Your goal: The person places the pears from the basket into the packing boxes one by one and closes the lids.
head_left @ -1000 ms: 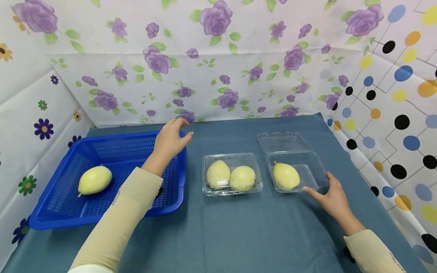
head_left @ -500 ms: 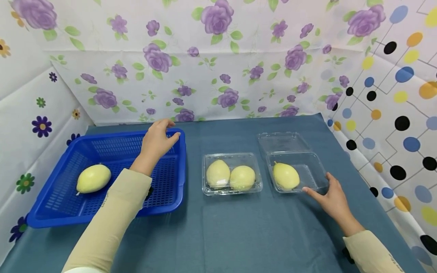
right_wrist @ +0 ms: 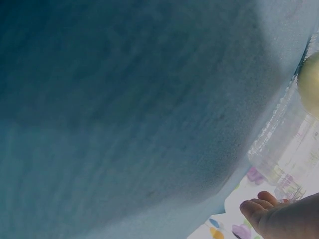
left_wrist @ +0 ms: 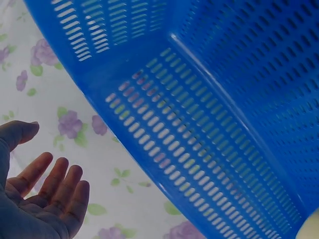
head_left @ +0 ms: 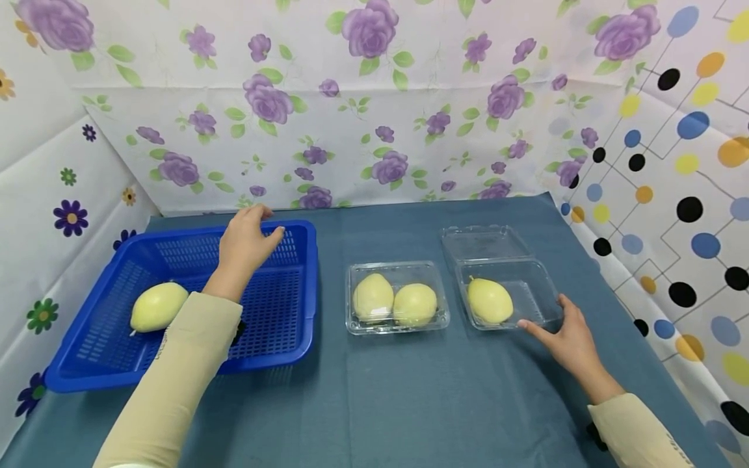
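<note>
My left hand [head_left: 242, 244] hovers over the far side of the blue plastic basket [head_left: 304, 354], thumb apart from the fingers and nothing held. In the left wrist view its fingers [left_wrist: 55, 191] appear loosely bent beside the basket wall [left_wrist: 164, 134]. Inside the basket, a pale yellow pear [head_left: 158, 307] lies at the left, partly covered by the sleeve. My right hand [head_left: 566, 341] holds the near right corner of an open clear plastic clamshell box [head_left: 529, 292], thumb at its front and fingers at its side. One yellow pear [head_left: 490, 301] sits in that box's left half.
Between basket and open box stands a closed clear clamshell box [head_left: 398, 330] containing two yellow pears [head_left: 415, 304]. The open box's lid [head_left: 486, 244] lies folded back. Blue-grey cloth [head_left: 398, 403] covers the table, with a floral sheet [head_left: 328, 117] hanging behind.
My left hand has moved left, from the basket's far right corner to over its far side, and remains empty. The right hand and both boxes have stayed put.
</note>
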`<state>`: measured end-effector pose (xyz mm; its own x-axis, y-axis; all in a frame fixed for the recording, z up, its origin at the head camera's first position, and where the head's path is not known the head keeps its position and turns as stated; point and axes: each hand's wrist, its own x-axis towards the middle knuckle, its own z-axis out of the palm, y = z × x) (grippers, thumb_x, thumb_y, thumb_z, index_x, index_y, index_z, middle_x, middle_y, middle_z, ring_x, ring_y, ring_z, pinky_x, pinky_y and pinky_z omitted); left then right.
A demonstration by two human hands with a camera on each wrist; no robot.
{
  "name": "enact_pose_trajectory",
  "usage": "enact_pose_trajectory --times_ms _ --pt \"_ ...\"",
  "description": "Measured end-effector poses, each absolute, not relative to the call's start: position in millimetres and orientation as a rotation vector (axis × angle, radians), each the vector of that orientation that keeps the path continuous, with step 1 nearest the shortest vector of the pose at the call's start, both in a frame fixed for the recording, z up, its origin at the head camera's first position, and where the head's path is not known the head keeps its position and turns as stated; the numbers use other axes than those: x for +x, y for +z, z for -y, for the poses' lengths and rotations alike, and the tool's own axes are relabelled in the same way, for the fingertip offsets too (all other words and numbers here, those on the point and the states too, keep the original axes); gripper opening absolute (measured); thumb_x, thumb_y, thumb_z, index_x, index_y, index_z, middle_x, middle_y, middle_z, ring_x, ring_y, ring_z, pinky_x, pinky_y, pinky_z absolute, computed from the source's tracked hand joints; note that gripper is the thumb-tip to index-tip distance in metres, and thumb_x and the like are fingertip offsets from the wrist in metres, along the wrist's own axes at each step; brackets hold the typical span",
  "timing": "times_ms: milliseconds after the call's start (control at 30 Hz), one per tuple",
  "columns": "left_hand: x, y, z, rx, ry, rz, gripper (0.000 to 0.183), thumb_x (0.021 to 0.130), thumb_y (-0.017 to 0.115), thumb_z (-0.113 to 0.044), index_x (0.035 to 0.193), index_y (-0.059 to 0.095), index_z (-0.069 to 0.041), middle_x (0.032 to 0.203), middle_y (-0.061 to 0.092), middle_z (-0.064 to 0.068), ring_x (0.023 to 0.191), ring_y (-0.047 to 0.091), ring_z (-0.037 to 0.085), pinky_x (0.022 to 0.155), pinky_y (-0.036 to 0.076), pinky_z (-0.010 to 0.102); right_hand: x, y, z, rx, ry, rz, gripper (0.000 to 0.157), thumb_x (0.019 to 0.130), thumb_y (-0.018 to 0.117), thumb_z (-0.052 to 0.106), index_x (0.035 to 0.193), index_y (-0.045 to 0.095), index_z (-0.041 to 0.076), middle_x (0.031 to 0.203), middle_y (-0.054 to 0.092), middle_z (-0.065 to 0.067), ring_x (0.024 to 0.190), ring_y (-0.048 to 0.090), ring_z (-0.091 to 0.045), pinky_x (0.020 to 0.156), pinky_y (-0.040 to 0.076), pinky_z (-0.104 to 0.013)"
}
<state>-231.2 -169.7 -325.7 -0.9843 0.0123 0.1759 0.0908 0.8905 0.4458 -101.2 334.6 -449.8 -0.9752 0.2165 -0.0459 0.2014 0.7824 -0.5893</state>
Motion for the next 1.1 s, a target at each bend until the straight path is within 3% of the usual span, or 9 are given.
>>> enact_pose_trajectory --times_ms 467,1100 --pt "-230 -333 198 0.022 -0.664 2.919 0.042 0.093 0.058 -0.024 0.127 0.051 0.000 0.127 0.049 0.027 0.107 0.050 0.043 0.083 0.045 0.056 -99 -449 -335 -0.337 0.965 2.948 0.107 0.084 0.067 0.049 0.148 0.005 -0.011 0.143 0.021 -0.041 0.127 0.026 -0.057 0.095 0.030 -0.070" --pt "-224 -333 229 0.194 -0.669 2.910 0.056 0.091 0.060 -0.026 0.133 0.043 0.007 0.128 0.044 0.032 0.121 0.034 0.051 0.096 0.034 0.061 -100 -449 -334 -0.336 0.963 2.945 0.107 0.084 0.068 0.048 0.148 0.005 -0.011 0.143 0.021 -0.040 0.128 0.026 -0.057 0.096 0.029 -0.070"
